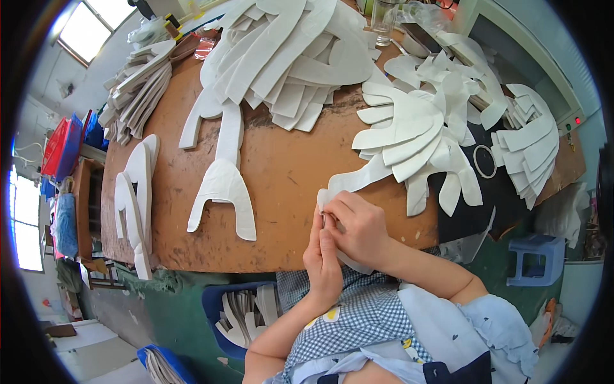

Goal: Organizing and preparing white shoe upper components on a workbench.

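Close to the table's near edge, my left hand (323,265) and my right hand (359,229) meet with their fingers pinched together. Both grip a white padded piece (325,196), whose end sticks out above my fingertips. More white shows below my right hand, near my lap. Something small and dark is between the fingertips, too small to name. Just beyond my hands, a curved white strip (364,176) runs into a loose pile of white U-shaped pieces (409,131). Whether it belongs to the held piece I cannot tell.
On the brown table (288,169) lie a large stack of white pieces (281,57), a U-shaped piece (222,185) and several others at left. A black cloth (457,217) and a ring (485,161) are at right. Below are a blue bin (214,307) and a stool (537,246).
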The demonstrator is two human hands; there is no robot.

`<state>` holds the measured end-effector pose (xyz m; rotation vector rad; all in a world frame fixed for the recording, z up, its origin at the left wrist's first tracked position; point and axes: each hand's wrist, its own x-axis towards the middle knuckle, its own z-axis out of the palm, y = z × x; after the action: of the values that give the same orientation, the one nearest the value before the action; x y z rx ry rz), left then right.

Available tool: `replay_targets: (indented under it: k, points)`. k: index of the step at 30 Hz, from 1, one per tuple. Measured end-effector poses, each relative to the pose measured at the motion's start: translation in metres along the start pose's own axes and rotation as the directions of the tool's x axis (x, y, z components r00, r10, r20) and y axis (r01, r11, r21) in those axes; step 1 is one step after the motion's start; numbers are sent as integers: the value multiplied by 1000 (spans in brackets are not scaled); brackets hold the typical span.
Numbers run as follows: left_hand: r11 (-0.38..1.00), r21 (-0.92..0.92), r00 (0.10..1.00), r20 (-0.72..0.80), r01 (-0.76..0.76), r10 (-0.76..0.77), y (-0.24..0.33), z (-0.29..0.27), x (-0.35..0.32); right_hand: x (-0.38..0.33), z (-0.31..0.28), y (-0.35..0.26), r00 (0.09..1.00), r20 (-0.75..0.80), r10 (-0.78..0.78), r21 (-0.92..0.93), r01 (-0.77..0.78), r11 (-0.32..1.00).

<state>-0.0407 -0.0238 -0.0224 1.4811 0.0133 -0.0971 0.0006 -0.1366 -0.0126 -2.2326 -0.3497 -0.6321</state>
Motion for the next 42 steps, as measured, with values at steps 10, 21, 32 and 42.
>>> replay_targets:
  k: [10, 21, 32, 42]
  points:
    - [952, -267, 988, 18, 151, -151, -8, -11, 32, 10, 2, 22, 975, 164, 148, 209, -181, 961]
    - [989, -137, 989, -130, 51, -69, -8, -24, 44, 8, -2, 26, 971, 194, 141, 199, -180, 963]
    - [996, 85, 994, -105, 19, -10, -4, -30, 43, 8, -2, 21, 976, 217, 13, 110, -38, 993]
    - [995, -7, 986, -140, 96, -96, -6, -31, 41, 2, 2, 17, 969, 240, 65, 109, -93, 990]
